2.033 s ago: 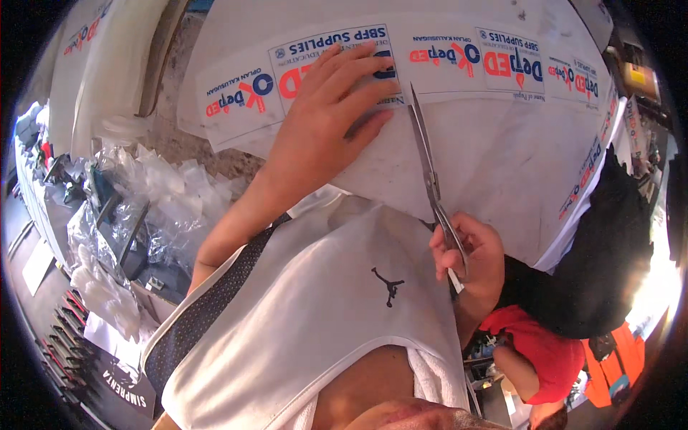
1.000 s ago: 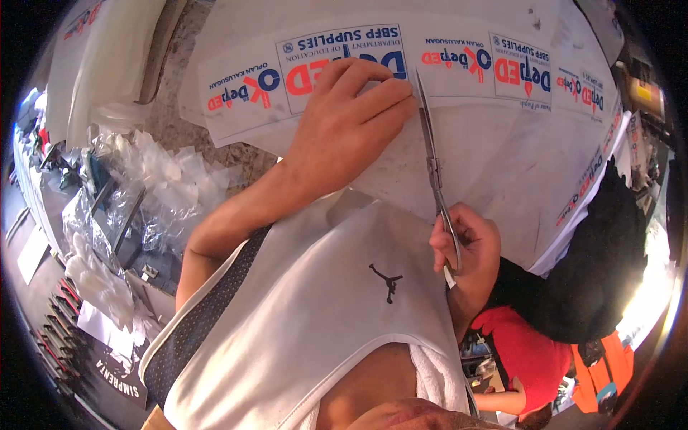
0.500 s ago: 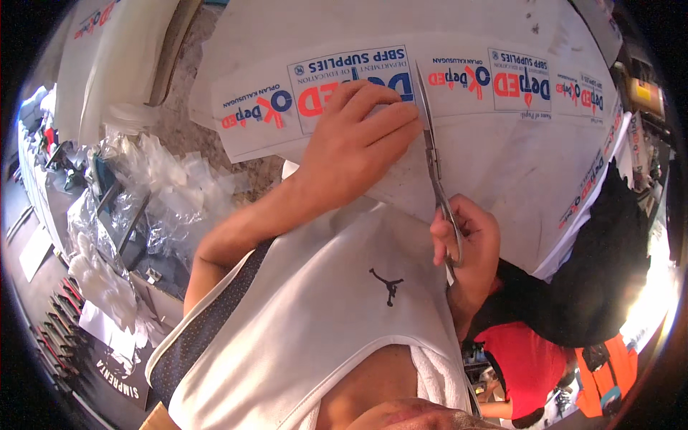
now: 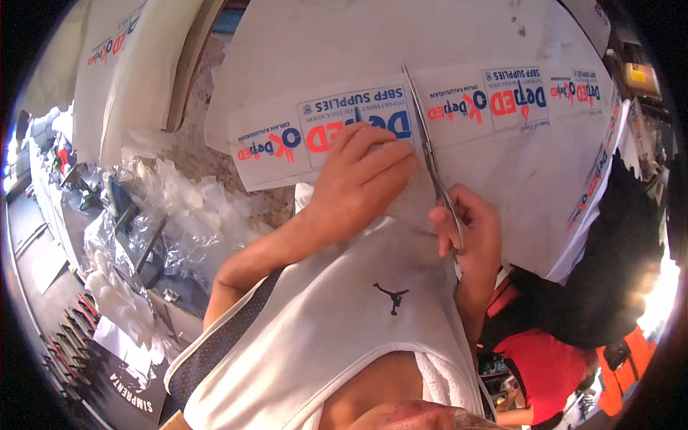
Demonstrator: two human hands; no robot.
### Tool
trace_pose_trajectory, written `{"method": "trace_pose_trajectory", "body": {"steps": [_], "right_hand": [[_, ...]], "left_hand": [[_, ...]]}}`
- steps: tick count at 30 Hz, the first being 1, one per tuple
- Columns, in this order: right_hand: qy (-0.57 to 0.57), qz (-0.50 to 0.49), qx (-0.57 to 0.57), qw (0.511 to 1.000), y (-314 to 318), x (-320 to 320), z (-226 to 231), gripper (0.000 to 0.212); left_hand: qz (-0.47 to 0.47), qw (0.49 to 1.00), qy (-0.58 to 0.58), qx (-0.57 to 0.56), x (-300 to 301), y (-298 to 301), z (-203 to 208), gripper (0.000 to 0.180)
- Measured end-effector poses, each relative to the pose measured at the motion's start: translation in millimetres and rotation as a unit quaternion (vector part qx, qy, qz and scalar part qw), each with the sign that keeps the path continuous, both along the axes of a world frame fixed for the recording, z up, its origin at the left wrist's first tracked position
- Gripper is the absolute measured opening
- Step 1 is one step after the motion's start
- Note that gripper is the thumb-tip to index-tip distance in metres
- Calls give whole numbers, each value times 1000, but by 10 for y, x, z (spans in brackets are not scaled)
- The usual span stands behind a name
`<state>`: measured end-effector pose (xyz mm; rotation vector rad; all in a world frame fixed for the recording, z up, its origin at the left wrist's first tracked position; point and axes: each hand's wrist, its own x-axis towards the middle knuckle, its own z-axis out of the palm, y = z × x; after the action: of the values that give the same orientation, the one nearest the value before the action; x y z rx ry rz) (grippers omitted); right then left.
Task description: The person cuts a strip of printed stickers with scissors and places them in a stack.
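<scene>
My right hand [image 4: 469, 226] grips a pair of long metal scissors [image 4: 433, 159] by the handles. The blades point away from me and lie over a large white sheet [image 4: 459, 43] with blue and red print. Little gap shows between the blades. Left of the blades, my left hand [image 4: 365, 168] has its fingers curled together on the printed band of the sheet, pinching it close to the scissors. The thumb of this hand is hidden beneath the fingers.
Crumpled clear plastic [image 4: 183, 215] lies to the left. More printed white material [image 4: 107, 79] hangs at the upper left. A row of dark and red tools [image 4: 72, 333] sits at the lower left. On the right are black cloth [image 4: 609, 258] and a person in red [image 4: 545, 369].
The whole view has shifted slightly, so the sheet and left hand appear lower. Against the print, the scissors' tips lean a little more to the left. Both hands keep their holds.
</scene>
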<state>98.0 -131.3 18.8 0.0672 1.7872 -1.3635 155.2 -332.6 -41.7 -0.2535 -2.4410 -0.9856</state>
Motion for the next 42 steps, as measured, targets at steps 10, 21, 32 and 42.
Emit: {"method": "trace_pose_trajectory", "body": {"steps": [10,21,32,42], "right_hand": [[29,-18,-59,998,38,-40,-67,25],[-43,114,-261,958,679,5,43,62],[49,1,-283,958,1373,257,-59,80],[-77,79,-90,990,1342,374,-109,71]], "left_hand": [[54,993,-105,-23,-180,-29,145,24],[93,967,-130,199,-567,119,228,18],[112,912,-254,301,-846,196,530,31],[199,867,-285,356,-191,-854,335,29]]}}
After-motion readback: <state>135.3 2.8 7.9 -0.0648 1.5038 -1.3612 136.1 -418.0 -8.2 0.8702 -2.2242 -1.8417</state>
